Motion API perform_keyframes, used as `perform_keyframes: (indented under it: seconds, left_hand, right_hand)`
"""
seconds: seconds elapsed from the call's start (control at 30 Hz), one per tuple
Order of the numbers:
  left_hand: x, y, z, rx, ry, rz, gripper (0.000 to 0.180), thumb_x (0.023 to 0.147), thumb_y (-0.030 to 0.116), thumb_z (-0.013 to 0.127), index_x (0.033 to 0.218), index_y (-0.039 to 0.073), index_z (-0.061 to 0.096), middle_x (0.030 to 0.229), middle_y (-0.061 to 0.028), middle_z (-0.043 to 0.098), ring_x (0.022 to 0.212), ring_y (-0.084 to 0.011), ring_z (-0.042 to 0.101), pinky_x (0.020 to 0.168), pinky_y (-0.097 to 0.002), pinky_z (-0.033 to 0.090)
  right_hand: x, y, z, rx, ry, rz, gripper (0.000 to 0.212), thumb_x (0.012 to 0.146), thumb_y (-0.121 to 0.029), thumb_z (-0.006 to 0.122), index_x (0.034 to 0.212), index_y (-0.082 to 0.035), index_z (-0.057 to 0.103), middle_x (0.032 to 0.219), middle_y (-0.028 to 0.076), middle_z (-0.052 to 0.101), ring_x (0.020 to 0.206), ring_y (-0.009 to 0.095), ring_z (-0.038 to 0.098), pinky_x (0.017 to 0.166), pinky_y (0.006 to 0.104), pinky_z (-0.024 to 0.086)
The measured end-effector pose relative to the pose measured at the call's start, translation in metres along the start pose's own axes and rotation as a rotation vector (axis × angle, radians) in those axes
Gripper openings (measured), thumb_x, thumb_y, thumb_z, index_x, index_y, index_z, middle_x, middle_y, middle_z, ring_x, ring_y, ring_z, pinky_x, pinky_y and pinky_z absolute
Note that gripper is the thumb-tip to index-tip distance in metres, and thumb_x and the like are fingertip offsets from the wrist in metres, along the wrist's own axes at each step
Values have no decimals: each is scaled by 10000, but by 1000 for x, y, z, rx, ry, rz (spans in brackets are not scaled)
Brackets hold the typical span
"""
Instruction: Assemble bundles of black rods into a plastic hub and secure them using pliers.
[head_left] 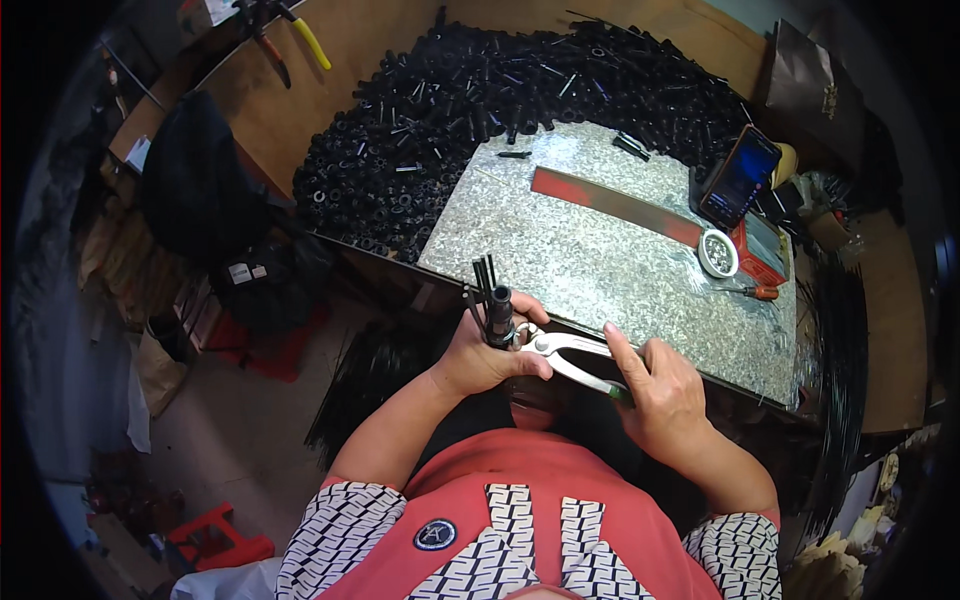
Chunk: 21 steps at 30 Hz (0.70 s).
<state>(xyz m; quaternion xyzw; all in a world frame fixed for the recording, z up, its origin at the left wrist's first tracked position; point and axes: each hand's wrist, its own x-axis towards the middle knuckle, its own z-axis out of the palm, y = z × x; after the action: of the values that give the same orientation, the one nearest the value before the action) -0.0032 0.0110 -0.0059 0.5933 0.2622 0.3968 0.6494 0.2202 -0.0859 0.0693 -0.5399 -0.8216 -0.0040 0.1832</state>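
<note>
My left hand [472,357], closed, grips a short black tube [501,312] that stands upright. Several thin black rods [484,272] stick up beside the tube in the same hand. In my right hand [668,392] is a pair of silver pincers [546,344], its fingers round the handles and the index finger stretched along the upper one. The pincers' jaws are at the side of the black tube, next to my left fingers. Whether they bite on anything is too small to tell. Both hands are at the near edge of a speckled tabletop [560,240].
A heap of black tubular parts [480,95] fills the back. On the tabletop lie a flat red-and-brown bar [615,208], a phone [742,178], a white dish [704,254] of small metal bits and a red-handled tool [764,293]. Long black rods [838,360] hang at the right.
</note>
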Motion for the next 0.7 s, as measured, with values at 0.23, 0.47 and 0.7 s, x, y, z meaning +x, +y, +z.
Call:
perform_keyframes:
  seconds: [0.23,0.47,0.7]
  left_hand:
    - [0,0,-4,-130,-108,-71,667,554,220,918,1050,12,524,753,19,594,680,-30,513,564,-175,368]
    - [-4,-3,0,69,-108,-76,387,665,174,863,902,36,589,767,7,596,680,-35,525,578,-182,396]
    - [-2,7,9,236,-59,-31,207,729,169,759,769,56,590,684,21,563,609,-41,484,542,-208,381]
  right_hand:
    - [-10,7,-9,-94,14,-89,733,634,-59,745,1326,-101,506,726,72,430,594,226,483,528,357,396]
    - [-18,6,-15,-155,1,-111,672,682,-74,700,1326,-111,515,693,60,410,540,190,463,464,325,373]
    - [-18,2,-21,-238,-91,-148,585,783,-114,533,1364,-83,467,720,51,446,597,168,505,475,283,425]
